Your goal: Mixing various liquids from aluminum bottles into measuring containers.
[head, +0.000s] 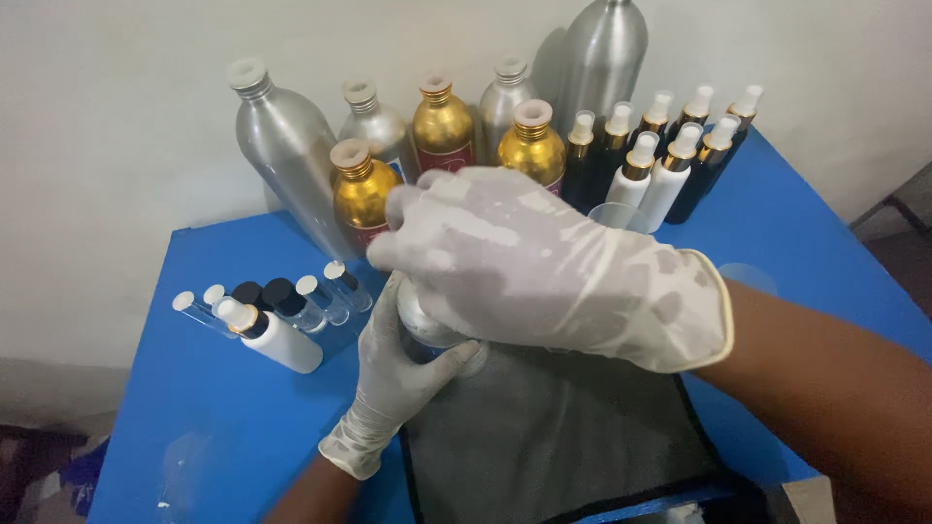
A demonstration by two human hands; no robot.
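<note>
Grip: our gloved left hand [393, 383] wraps a silver bottle [427, 330] from below, steadying it; our gloved right hand [534, 267] clamps over its top, hiding the cap.
Underfoot: a grey cloth [563, 437] cushions the blue table [214, 417] beneath the bottle.
Left: small vials and a white spray bottle [277, 338] lie flat, within reach.
Rear: silver and gold bottles [442, 126] line the wall beside upright black and white sprayers [670, 155].

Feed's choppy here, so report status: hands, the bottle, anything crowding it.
Left hand wrapped round silver bottle, grip closed. Right hand cupped over its top. Bottle above grey cloth. Gold bottle close behind; small vials to the left.
</note>
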